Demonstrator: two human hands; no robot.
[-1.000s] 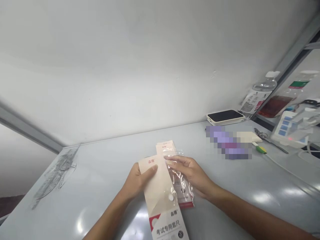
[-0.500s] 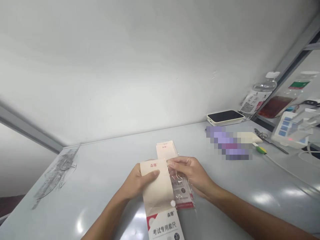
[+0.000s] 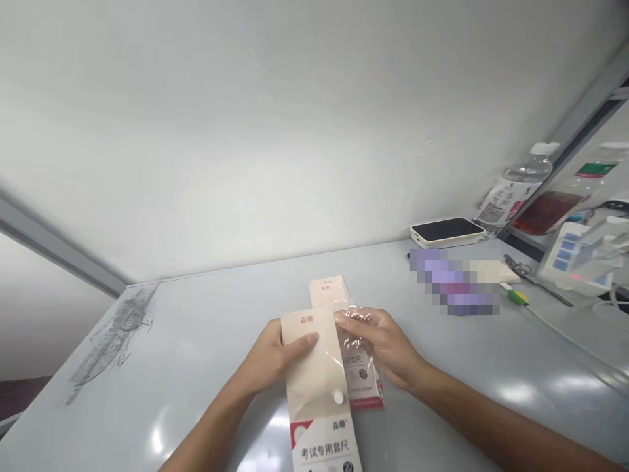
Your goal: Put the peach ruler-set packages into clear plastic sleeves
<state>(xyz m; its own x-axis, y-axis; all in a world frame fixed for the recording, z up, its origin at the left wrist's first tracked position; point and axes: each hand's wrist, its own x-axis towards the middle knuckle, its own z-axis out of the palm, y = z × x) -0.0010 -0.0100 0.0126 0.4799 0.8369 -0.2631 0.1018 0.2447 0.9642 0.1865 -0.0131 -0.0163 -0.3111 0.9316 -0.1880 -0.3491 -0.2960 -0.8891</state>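
The cream ruler packet [image 3: 312,373] sits straighter; left hand [image 3: 278,357] grips it.

Seen from across the room, the person's left forearm [image 3: 211,426] and right forearm [image 3: 491,419] are bare and slim, and both run out of view at the lower edge of the frame. The left hand [image 3: 275,360] and right hand [image 3: 386,344] are bare too, with slender fingers [image 3: 358,320] and a short, neatly trimmed thumbnail [image 3: 312,338].

Cream ruler-set packet [image 3: 312,373], red-banded, overlapping a clear plastic packet [image 3: 360,377]
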